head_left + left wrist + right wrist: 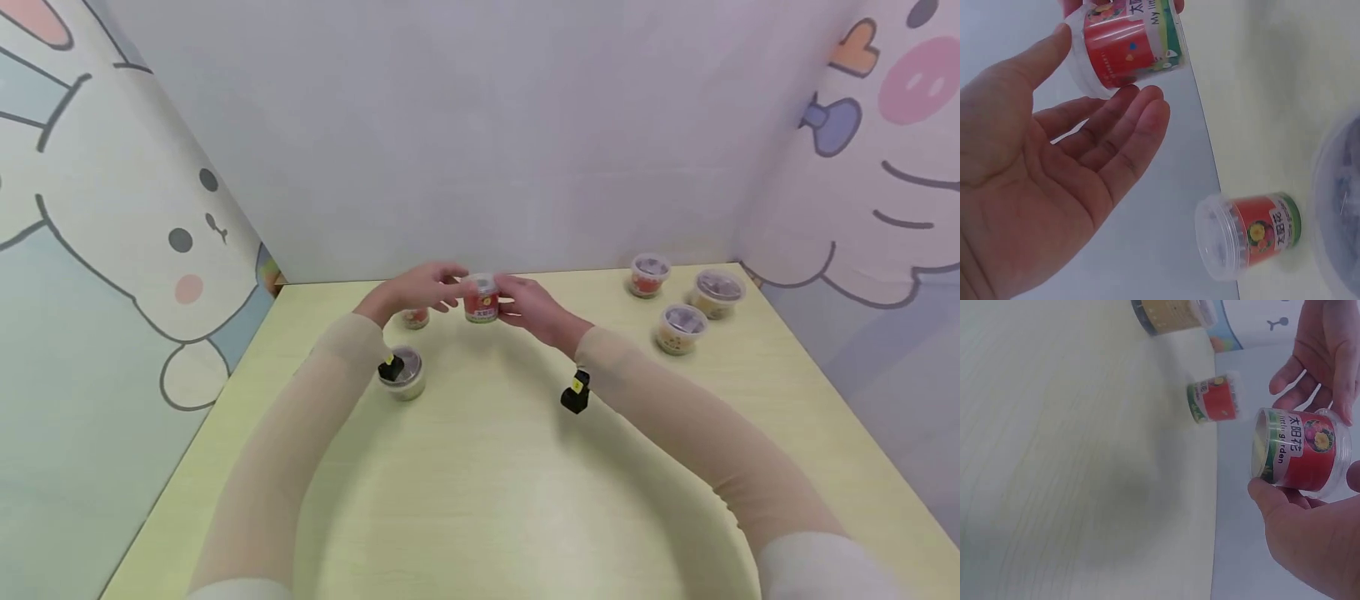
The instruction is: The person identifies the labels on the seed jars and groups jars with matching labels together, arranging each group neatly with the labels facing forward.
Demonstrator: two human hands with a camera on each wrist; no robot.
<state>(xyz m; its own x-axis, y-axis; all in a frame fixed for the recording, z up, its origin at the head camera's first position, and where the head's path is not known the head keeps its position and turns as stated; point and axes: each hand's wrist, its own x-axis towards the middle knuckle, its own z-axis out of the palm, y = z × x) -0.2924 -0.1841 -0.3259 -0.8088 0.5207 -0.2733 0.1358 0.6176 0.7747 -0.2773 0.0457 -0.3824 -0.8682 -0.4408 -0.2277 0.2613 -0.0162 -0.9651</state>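
A clear plastic cup with a red and green label point(482, 305) and a flower picture is held up above the back part of the table. My right hand point(542, 313) grips it from the right, its thumb near the base in the right wrist view. My left hand point(1054, 156) is beside the lid with fingers loosely extended; thumb and fingertips are close to the cup, and whether they touch it I cannot tell. A second cup with a red label point(1260, 231) stands on the table, partly behind the left hand in the head view. A wider lidded tub point(403, 379) sits by the left wrist.
On the right of the pale table point(487, 492) stand a red-labelled cup point(648, 276) and two lidded tubs, one at the far right point(717, 293) and one closer point(681, 329). A grey back wall point(487, 150) and cartoon-printed side panels enclose the table.
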